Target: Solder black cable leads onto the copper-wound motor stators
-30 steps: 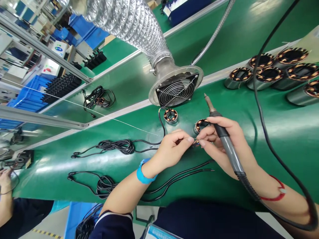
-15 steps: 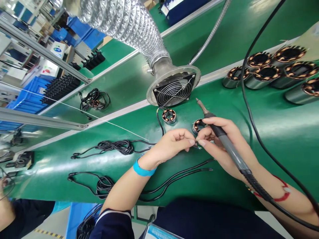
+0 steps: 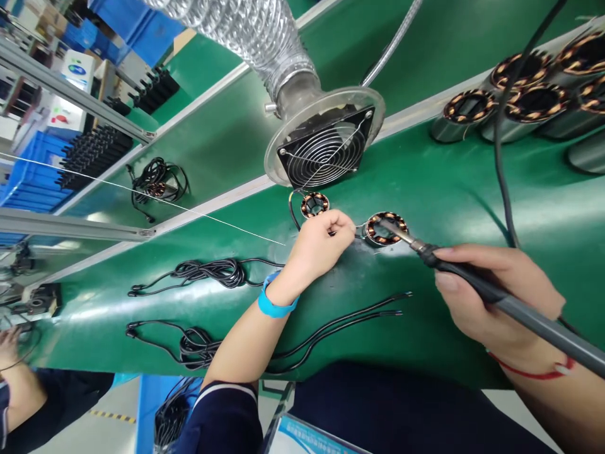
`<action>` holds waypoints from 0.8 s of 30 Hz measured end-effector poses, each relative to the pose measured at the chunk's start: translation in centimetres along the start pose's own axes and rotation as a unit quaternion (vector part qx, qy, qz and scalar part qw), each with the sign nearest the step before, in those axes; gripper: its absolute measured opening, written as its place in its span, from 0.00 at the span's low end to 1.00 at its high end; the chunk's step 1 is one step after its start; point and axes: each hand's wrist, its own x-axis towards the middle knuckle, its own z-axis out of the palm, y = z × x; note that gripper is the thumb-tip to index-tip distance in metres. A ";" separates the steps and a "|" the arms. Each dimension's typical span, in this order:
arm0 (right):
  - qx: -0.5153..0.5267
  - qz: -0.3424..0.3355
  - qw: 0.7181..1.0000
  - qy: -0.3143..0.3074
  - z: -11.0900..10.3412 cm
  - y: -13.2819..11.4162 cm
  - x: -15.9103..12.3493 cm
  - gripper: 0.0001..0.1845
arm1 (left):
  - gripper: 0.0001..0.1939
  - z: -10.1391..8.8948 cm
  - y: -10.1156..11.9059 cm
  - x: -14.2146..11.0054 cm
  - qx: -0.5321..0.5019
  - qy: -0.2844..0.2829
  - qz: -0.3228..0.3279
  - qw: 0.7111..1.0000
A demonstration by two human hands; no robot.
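My right hand [image 3: 496, 290] grips a soldering iron [image 3: 477, 284] like a pen, its tip at the rim of a motor stator [image 3: 386, 228] with copper windings. On the stator's left side, my left hand [image 3: 326, 243] is closed in a pinch on the end of a black cable, whose thin wires [image 3: 360, 231] reach toward the stator; the fingers hide most of that end. Just behind my left hand stands a second, smaller-looking stator [image 3: 314, 205], partly covered by the hand.
A fume extractor fan [image 3: 326, 154] on a silver duct [image 3: 246, 38] hangs over the bench. Several stators [image 3: 472, 113] stand at the back right. Coiled black cables [image 3: 212, 271] lie at left. The iron's dark cord [image 3: 503, 139] crosses at right. A co-worker's hand [image 3: 12, 347] shows far left.
My right hand has left the wire end beside my left hand, moved right, and lowered the soldering iron's tip to the stator. My left hand has shifted slightly left and away from me.
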 end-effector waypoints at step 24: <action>0.011 0.007 0.998 -0.064 0.2 0.4 -0.2 0.06 | 0.08 0.2 -0.8 0.1 0.001 0.004 0.055 0.998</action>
